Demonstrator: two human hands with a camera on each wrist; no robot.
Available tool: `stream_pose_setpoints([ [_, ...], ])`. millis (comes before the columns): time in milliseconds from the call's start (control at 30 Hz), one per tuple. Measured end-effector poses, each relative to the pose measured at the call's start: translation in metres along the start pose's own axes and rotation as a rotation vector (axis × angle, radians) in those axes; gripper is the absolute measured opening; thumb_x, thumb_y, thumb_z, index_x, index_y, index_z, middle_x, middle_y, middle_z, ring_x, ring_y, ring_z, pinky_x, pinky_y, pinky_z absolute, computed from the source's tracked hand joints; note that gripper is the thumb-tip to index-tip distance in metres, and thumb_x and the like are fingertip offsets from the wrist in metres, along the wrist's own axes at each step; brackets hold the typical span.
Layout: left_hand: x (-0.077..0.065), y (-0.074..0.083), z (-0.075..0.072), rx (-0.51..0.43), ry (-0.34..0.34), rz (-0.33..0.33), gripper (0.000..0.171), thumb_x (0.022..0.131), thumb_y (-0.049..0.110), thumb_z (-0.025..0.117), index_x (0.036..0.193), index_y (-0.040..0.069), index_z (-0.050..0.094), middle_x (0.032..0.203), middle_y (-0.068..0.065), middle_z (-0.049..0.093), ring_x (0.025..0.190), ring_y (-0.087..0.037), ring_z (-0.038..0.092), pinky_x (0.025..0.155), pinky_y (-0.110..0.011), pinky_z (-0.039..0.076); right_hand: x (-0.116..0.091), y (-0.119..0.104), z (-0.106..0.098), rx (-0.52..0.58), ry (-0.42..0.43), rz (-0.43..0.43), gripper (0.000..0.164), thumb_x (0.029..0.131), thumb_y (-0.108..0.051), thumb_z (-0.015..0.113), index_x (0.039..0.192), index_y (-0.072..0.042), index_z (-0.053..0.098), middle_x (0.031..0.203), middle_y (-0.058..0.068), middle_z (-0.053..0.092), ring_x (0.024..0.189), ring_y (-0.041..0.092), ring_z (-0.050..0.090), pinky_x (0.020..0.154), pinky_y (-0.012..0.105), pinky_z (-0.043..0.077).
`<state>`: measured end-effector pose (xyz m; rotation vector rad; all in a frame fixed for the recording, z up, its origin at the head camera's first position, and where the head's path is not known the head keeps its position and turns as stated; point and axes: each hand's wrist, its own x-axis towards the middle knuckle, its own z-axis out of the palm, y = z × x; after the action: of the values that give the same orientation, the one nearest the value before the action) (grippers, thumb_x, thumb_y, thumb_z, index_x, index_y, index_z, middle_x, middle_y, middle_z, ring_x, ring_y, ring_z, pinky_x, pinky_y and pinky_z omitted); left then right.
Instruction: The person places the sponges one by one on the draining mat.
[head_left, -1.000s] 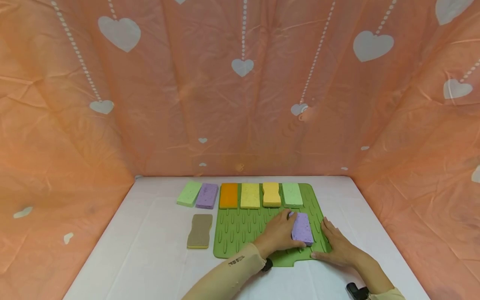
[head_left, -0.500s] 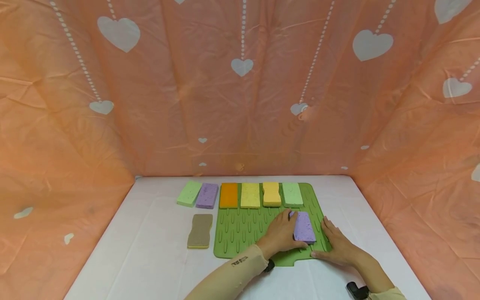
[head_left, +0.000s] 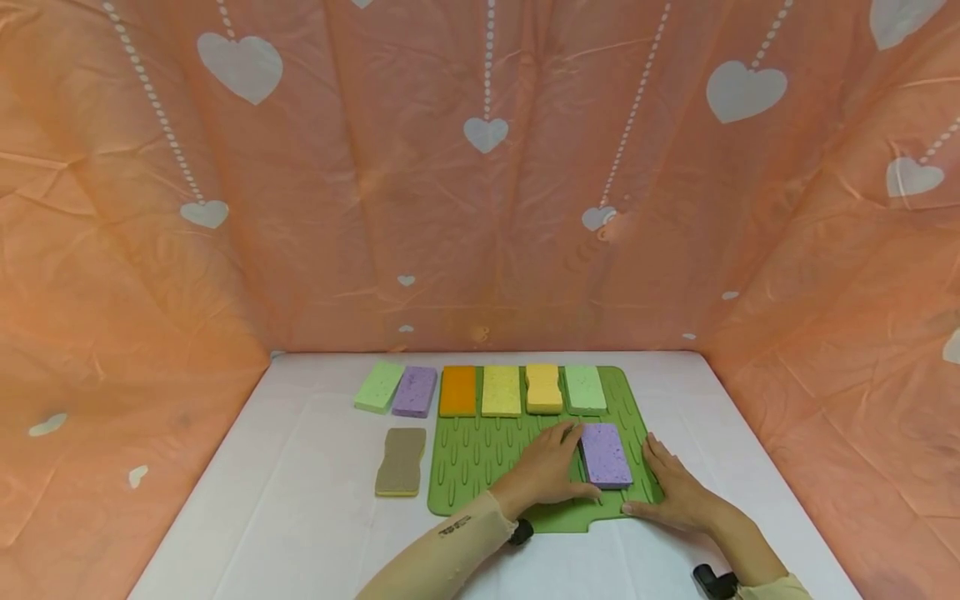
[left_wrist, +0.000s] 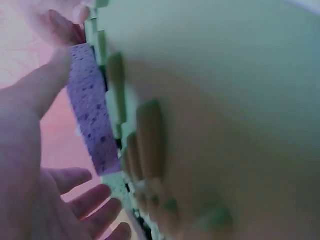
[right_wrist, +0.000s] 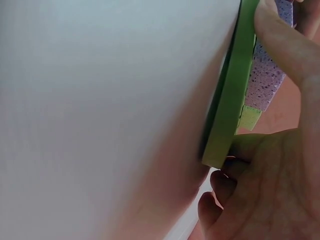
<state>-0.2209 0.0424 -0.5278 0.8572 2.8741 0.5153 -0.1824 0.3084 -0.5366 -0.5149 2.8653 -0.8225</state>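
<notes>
A purple sponge (head_left: 606,456) lies flat on the right part of the green ridged mat (head_left: 480,467). Just left of it is my left hand (head_left: 543,471), fingers and thumb spread with nothing between them. The left wrist view shows the sponge (left_wrist: 92,107) beyond the parted fingers (left_wrist: 90,200). My right hand (head_left: 678,492) rests at the mat's right edge, its fingers extended along the border and the thumb at the lower corner. In the right wrist view the thumb (right_wrist: 280,40) lies over the mat's edge (right_wrist: 232,95).
Along the mat's far side lie an orange sponge (head_left: 457,391), a yellow sponge (head_left: 501,391), a wavy yellow-orange sponge (head_left: 543,388) and a light green sponge (head_left: 585,389). Left of the mat are a green sponge (head_left: 378,386), a purple sponge (head_left: 414,391) and a grey-topped sponge (head_left: 401,461).
The purple sponge has shifted slightly right on the mat. My left hand has let go of it and drawn back left. My right hand has stayed in place.
</notes>
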Motion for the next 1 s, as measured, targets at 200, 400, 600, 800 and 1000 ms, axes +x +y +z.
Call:
stream_pose_setpoints([
  [200, -0.01, -0.011, -0.009, -0.015, -0.014, 0.0, 0.101, 0.093, 0.066, 0.075, 0.171, 0.017, 0.031, 0.172, -0.01, 0.036, 0.157, -0.028, 0.038, 0.127, -0.044, 0.037, -0.001, 0.0, 0.001, 0.018, 0.004, 0.003, 0.12, 0.082, -0.042, 0.092, 0.156, 0.024, 0.026, 0.168, 0.043, 0.015, 0.153, 0.063, 0.019, 0.122, 0.074, 0.019],
  [400, -0.026, -0.03, -0.024, -0.049, 0.013, -0.003, 0.094, 0.095, 0.061, 0.076, 0.167, 0.014, 0.039, 0.169, -0.011, 0.041, 0.154, -0.031, 0.041, 0.125, -0.049, 0.038, 0.001, -0.003, 0.0, 0.022, -0.008, 0.022, 0.121, 0.081, -0.041, 0.093, 0.157, 0.024, 0.025, 0.169, 0.041, 0.013, 0.155, 0.061, 0.017, 0.123, 0.073, 0.019],
  [600, -0.045, -0.056, -0.035, -0.054, 0.001, -0.023, 0.093, 0.096, 0.059, 0.076, 0.167, 0.012, 0.04, 0.17, -0.012, 0.039, 0.156, -0.032, 0.039, 0.126, -0.05, 0.038, 0.0, -0.003, 0.0, 0.017, -0.005, 0.008, 0.119, 0.082, -0.04, 0.092, 0.156, 0.024, 0.025, 0.168, 0.043, 0.014, 0.154, 0.062, 0.017, 0.122, 0.075, 0.02],
  [800, -0.065, -0.085, -0.045, -0.081, -0.011, -0.026, 0.093, 0.096, 0.057, 0.077, 0.167, 0.009, 0.039, 0.17, -0.015, 0.038, 0.156, -0.036, 0.038, 0.125, -0.055, 0.038, -0.002, 0.0, 0.002, 0.051, -0.004, 0.02, 0.12, 0.082, -0.041, 0.092, 0.158, 0.023, 0.023, 0.17, 0.041, 0.011, 0.155, 0.062, 0.014, 0.128, 0.065, 0.01],
  [1000, -0.084, -0.111, -0.053, -0.053, 0.003, -0.036, 0.095, 0.094, 0.058, 0.079, 0.165, 0.008, 0.041, 0.169, -0.015, 0.039, 0.154, -0.037, 0.041, 0.124, -0.055, 0.039, -0.001, 0.0, 0.002, 0.037, 0.008, 0.008, 0.12, 0.082, -0.041, 0.092, 0.157, 0.023, 0.025, 0.169, 0.042, 0.013, 0.154, 0.062, 0.016, 0.126, 0.069, 0.014],
])
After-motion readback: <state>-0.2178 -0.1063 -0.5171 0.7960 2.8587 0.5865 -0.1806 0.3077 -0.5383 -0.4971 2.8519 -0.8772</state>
